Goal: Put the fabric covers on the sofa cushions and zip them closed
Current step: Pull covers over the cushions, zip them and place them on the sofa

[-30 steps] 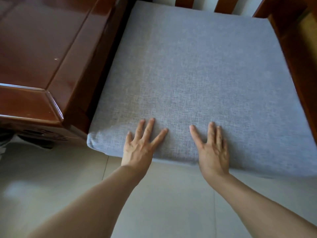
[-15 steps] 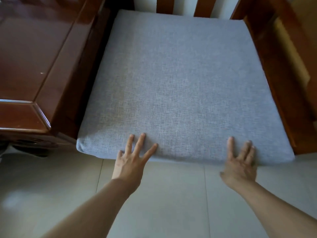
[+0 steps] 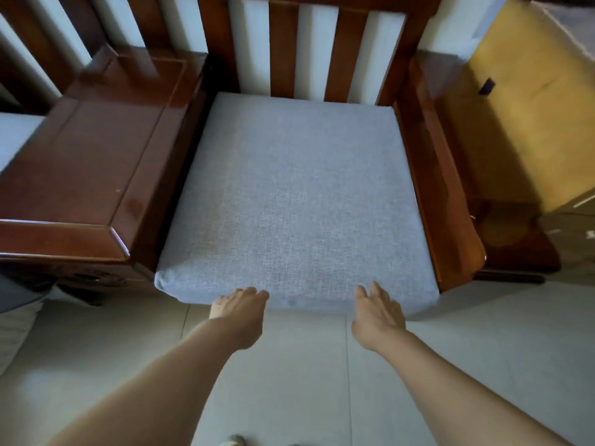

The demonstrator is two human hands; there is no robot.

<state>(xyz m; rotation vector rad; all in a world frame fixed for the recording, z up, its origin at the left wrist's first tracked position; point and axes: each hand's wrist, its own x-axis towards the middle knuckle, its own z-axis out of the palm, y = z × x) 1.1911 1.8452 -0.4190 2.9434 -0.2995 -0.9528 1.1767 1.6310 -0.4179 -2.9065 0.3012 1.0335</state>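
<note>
A square sofa cushion (image 3: 299,201) in a grey-blue fabric cover lies flat in the dark wooden sofa frame (image 3: 428,175), its back edge against the slatted backrest. No zip shows on the sides I can see. My left hand (image 3: 236,312) is at the cushion's front edge, fingers loosely bent, fingertips touching the cover. My right hand (image 3: 376,310) is at the same front edge further right, palm turned inward, fingers relaxed, holding nothing.
A glossy wooden side table (image 3: 80,175) adjoins the seat on the left. A yellow foam cushion without a cover (image 3: 528,123) stands at the right, beyond the armrest. Pale floor tiles (image 3: 306,381) lie under my arms. Grey and white fabric (image 3: 16,304) shows at the left edge.
Both hands have slid back off the cushion's top to its front edge. The cushion now sits deeper in the frame, and my view has pulled back, showing the backrest.
</note>
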